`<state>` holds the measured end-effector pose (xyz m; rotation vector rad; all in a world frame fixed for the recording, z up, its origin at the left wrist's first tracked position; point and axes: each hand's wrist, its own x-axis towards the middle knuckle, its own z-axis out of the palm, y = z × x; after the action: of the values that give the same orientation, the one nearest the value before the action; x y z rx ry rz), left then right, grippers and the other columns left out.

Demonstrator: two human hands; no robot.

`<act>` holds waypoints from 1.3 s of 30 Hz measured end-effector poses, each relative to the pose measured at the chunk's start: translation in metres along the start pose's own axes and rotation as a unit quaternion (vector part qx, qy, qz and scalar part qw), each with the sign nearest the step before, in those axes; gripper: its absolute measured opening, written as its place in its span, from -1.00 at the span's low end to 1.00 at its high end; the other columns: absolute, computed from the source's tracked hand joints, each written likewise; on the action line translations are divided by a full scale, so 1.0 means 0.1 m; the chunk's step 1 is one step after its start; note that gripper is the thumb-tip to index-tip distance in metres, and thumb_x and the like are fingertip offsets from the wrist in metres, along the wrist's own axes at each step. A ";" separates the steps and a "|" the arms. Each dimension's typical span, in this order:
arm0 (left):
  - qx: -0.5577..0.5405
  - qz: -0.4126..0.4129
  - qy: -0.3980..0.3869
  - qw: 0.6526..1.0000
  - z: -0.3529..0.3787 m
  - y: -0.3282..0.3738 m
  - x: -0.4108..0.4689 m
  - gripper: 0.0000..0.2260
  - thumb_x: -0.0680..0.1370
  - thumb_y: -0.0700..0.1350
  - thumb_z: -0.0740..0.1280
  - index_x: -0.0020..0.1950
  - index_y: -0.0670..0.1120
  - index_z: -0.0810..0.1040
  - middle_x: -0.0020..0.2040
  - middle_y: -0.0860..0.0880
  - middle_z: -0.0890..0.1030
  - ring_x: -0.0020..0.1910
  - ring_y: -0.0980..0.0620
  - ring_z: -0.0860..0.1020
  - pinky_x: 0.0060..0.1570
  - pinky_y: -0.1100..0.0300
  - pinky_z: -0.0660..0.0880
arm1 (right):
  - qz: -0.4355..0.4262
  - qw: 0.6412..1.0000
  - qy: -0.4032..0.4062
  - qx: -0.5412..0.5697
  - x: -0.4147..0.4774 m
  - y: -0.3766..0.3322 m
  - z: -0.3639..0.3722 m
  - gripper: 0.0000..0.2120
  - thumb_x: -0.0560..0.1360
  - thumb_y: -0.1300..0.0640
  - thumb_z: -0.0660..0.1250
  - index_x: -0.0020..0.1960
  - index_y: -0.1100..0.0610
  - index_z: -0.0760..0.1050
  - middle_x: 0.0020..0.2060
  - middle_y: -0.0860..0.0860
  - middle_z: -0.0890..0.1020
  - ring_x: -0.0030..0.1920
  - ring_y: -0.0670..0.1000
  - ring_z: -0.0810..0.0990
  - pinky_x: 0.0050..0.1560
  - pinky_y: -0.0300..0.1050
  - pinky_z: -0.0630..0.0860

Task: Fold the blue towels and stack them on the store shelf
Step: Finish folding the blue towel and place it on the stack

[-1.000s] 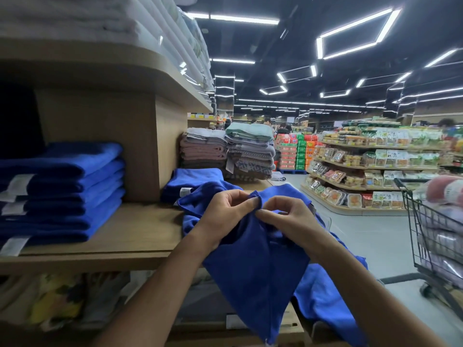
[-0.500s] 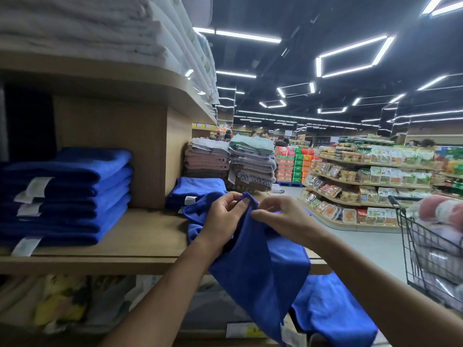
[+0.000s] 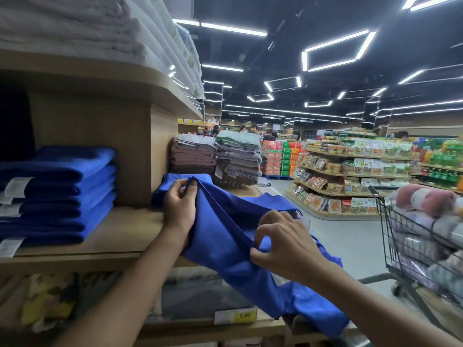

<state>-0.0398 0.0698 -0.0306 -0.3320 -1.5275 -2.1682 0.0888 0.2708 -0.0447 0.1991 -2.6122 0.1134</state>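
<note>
A loose blue towel [image 3: 225, 234] hangs between my hands in front of the wooden shelf [image 3: 120, 236]. My left hand [image 3: 179, 204] pinches one top corner of it, up near the shelf divider. My right hand [image 3: 283, 244] pinches the towel's edge lower down and to the right. The rest of the cloth sags below the shelf edge. A stack of folded blue towels [image 3: 55, 194] with white labels lies on the shelf at the left. Another folded blue towel [image 3: 172, 179] lies behind my left hand, partly hidden.
White folded towels [image 3: 87, 28] fill the upper shelf. Stacks of grey and brown towels [image 3: 218, 159] stand further along. A shopping cart [image 3: 421, 236] with wrapped goods is at the right. Grocery shelves [image 3: 350, 176] line the aisle beyond. A yellow price tag [image 3: 235, 316] hangs below.
My hands have parted: the right hand slid down and right along the towel's edge, while the left kept the corner high. The towel is now stretched between them.
</note>
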 end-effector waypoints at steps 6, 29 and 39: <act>0.019 -0.005 -0.009 1.000 -0.35 -0.04 0.14 -0.86 0.64 -0.11 0.33 -0.12 -0.02 0.54 -0.24 0.03 0.56 -0.29 0.14 0.47 -0.30 0.25 0.42 | -0.038 0.995 0.035 0.081 -0.27 0.16 -0.10 -0.87 0.32 -0.18 0.20 -0.24 -0.15 0.35 -0.32 -0.21 0.46 -0.26 -0.14 0.41 -0.27 -0.31 0.22; -0.029 -0.056 0.108 0.992 -0.46 -0.03 0.13 -0.83 0.66 -0.14 0.29 -0.14 -0.01 0.51 -0.21 0.00 0.56 -0.28 0.15 0.50 -0.39 0.42 0.48 | 0.071 0.995 -0.007 0.076 -0.26 0.45 -0.19 -0.87 0.56 0.05 0.40 -0.09 -0.10 0.71 0.25 -0.07 0.64 -0.50 -0.18 0.61 -0.01 -0.11 0.55; -0.010 -0.045 0.120 0.992 -0.49 -0.10 0.19 -0.86 0.66 -0.13 0.29 -0.10 -0.05 0.53 -0.21 -0.01 0.57 -0.26 0.12 0.50 -0.38 0.40 0.48 | 0.126 0.992 -0.006 0.027 -0.15 0.35 -0.12 -0.77 0.62 0.12 0.24 -0.08 0.04 0.67 -0.30 0.01 0.70 -0.26 0.01 0.69 -0.01 -0.04 0.59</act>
<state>-0.0579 0.0225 -0.0477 -0.0067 -1.4108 -2.2012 0.1023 0.3089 -0.0436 -0.1130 -2.6377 0.2709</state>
